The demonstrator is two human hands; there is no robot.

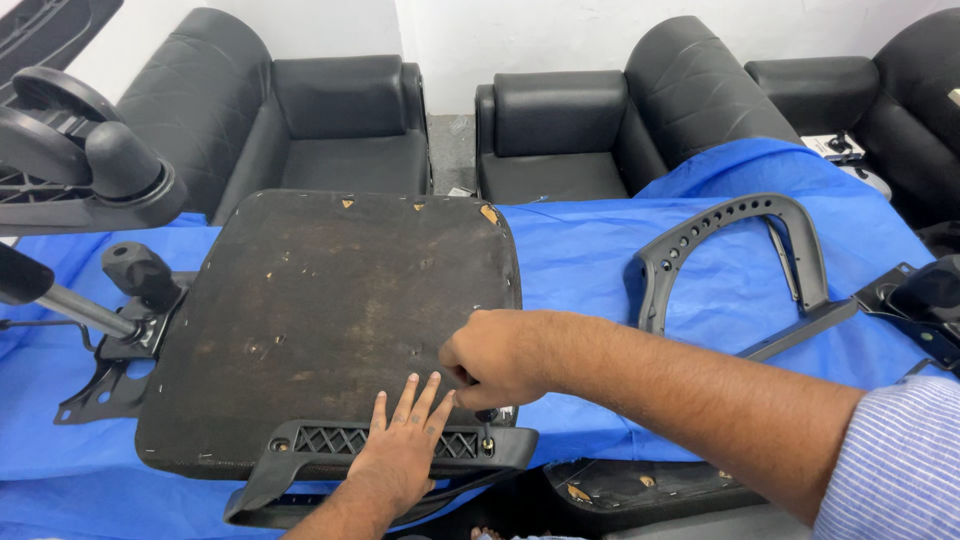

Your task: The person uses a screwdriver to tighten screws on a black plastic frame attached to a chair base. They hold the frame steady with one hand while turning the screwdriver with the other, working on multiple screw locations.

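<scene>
Dark brown, worn and scuffed: seat board (340, 310), lying face-down in the middle of the blue sheet (590, 260), underside speckled with pale chips and torn spots along the far edge. Squarish with rounded corners, slightly domed. Clamped over its near edge, black plastic bracket (400, 445) with a lattice grille. Left hand (400, 450) laid flat on that bracket, fingers straight and loosely spread, tips reaching onto the board. Right hand (495, 358) curled into a fist just beside it, fingers pinched shut around a small dark tool (487, 420) standing upright at the bracket's right end. Left of the board, black metal mechanism (125, 330) with a knobbed lever. Right, well apart, curved grey armrest frame (740, 250) with a row of holes. Beyond, black leather armchairs (290, 120).
</scene>
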